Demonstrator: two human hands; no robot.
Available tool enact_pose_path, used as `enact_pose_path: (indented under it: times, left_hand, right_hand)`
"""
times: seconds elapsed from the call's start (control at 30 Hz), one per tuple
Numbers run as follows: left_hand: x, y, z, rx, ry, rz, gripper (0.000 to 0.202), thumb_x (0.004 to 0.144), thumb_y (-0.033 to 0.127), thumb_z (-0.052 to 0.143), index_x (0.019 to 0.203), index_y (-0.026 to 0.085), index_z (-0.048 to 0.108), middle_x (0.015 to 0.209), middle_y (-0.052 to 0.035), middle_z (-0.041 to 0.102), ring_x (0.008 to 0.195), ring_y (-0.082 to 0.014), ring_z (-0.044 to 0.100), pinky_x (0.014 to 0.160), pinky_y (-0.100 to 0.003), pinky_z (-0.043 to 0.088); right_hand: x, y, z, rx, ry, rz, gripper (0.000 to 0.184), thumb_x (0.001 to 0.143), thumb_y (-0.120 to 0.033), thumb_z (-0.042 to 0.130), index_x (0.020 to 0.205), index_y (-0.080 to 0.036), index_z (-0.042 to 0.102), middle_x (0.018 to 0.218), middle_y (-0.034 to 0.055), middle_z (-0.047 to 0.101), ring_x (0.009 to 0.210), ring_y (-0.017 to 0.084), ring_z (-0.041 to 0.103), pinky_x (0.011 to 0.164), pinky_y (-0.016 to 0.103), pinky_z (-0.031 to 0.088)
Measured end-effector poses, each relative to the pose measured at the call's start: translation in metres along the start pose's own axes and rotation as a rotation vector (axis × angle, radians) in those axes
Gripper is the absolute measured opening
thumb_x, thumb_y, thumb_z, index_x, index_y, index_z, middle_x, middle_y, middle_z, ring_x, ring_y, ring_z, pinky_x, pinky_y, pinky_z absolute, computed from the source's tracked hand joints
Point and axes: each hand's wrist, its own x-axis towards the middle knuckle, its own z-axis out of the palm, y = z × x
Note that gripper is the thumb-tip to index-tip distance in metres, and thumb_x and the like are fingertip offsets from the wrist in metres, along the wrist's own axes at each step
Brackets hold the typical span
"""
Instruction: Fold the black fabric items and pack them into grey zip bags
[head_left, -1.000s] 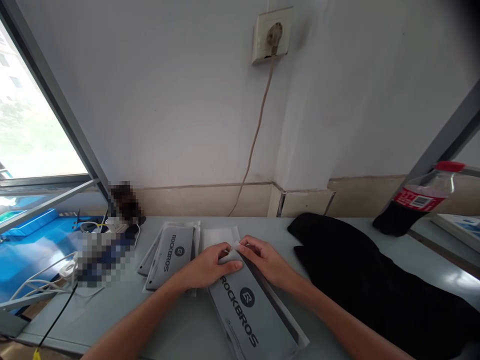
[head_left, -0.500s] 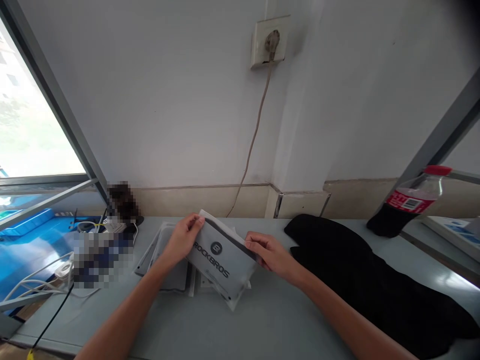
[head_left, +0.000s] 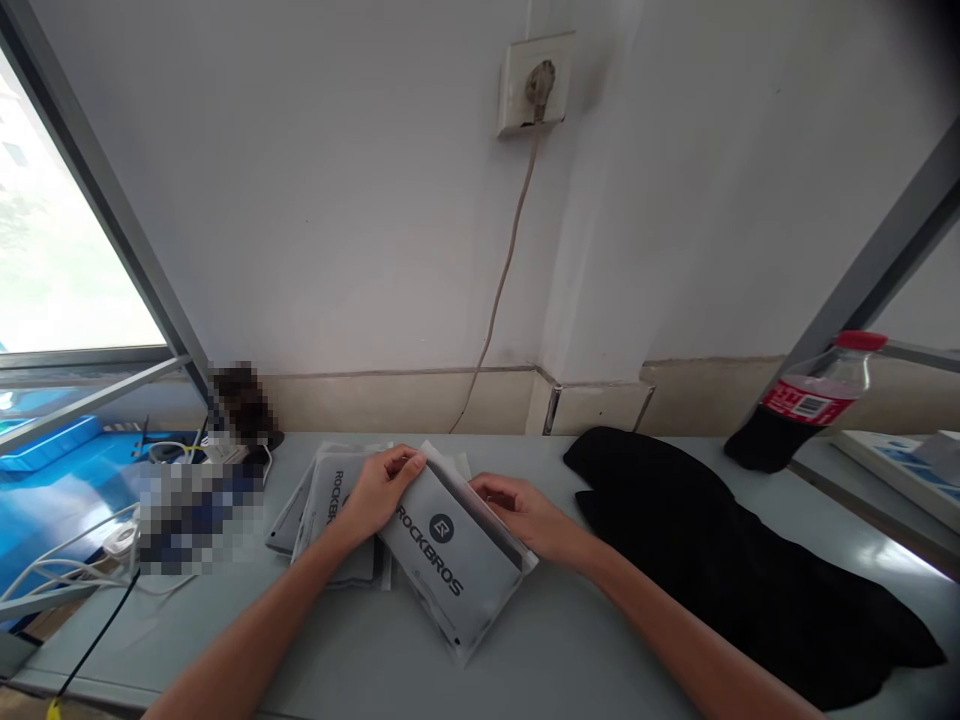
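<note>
A translucent zip bag (head_left: 442,560) printed ROCKBROS lies tilted in front of me, with something grey showing through it. My left hand (head_left: 381,492) pinches its upper left corner between thumb and fingers. Along the bag's upper right edge, my right hand (head_left: 517,515) has its fingers curled at the dark strip; the fingertips are partly hidden, and I cannot tell whether they reach inside. Left of it rests a stack of similar ROCKBROS bags (head_left: 322,500), partly covered by my left hand and forearm. Another bag's edge peeks out behind the held one.
Black cloth (head_left: 697,550) spreads over the right of the grey table (head_left: 540,660). A cola bottle (head_left: 802,400) with a red cap leans at the back right. White cables (head_left: 75,570) tangle at the left beside a blue surface. A plug (head_left: 540,85) sits in the wall socket.
The held bag has come down and slightly right, nearer the table. My left hand has shifted right, uncovering more of the stack; my right hand stays at the bag's upper edge.
</note>
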Motion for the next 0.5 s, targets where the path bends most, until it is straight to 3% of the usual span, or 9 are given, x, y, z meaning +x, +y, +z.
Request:
enact_pose_path:
  times: [0.13, 0.27, 0.4, 0.5]
  left_hand:
    - [-0.006, 0.003, 0.013, 0.103, 0.087, 0.029, 0.047, 0.102, 0.058, 0.046, 0.079, 0.019, 0.061, 0.075, -0.0006, 0.061, 0.07, -0.0168, 0.053, 0.063, -0.026, 0.039]
    - [-0.01, 0.008, 0.022, 0.242, 0.124, 0.025, 0.044, 0.104, 0.055, 0.044, 0.083, 0.02, 0.062, 0.073, 0.0008, 0.062, 0.069, -0.0176, 0.056, 0.064, -0.028, 0.039]
    - [-0.013, 0.014, 0.023, 0.333, 0.157, 0.022, 0.04, 0.105, 0.053, 0.042, 0.087, 0.022, 0.06, 0.076, 0.0008, 0.065, 0.07, -0.0188, 0.059, 0.068, -0.029, 0.039]
    - [-0.013, 0.014, 0.021, 0.319, 0.188, 0.019, 0.038, 0.105, 0.056, 0.041, 0.096, 0.023, 0.059, 0.079, 0.0005, 0.066, 0.07, -0.0189, 0.06, 0.067, -0.03, 0.04]
  right_hand:
    - [-0.006, -0.01, 0.01, 0.064, -0.105, 0.033, 0.038, 0.086, -0.052, 0.075, 0.11, -0.023, 0.075, 0.105, 0.0047, 0.074, 0.099, 0.026, 0.068, 0.087, 0.038, 0.055]
    - [-0.009, -0.015, 0.017, 0.01, -0.216, 0.055, 0.033, 0.088, -0.054, 0.072, 0.097, -0.023, 0.078, 0.099, 0.0041, 0.075, 0.093, 0.026, 0.067, 0.085, 0.037, 0.055]
    - [-0.009, -0.012, 0.016, 0.01, -0.175, 0.104, 0.043, 0.092, -0.062, 0.063, 0.09, -0.021, 0.076, 0.092, 0.0034, 0.073, 0.085, 0.023, 0.066, 0.079, 0.034, 0.054]
    - [-0.008, -0.008, 0.014, 0.046, -0.188, 0.085, 0.04, 0.083, -0.059, 0.075, 0.087, -0.019, 0.076, 0.087, 0.0023, 0.072, 0.081, 0.022, 0.065, 0.073, 0.032, 0.054]
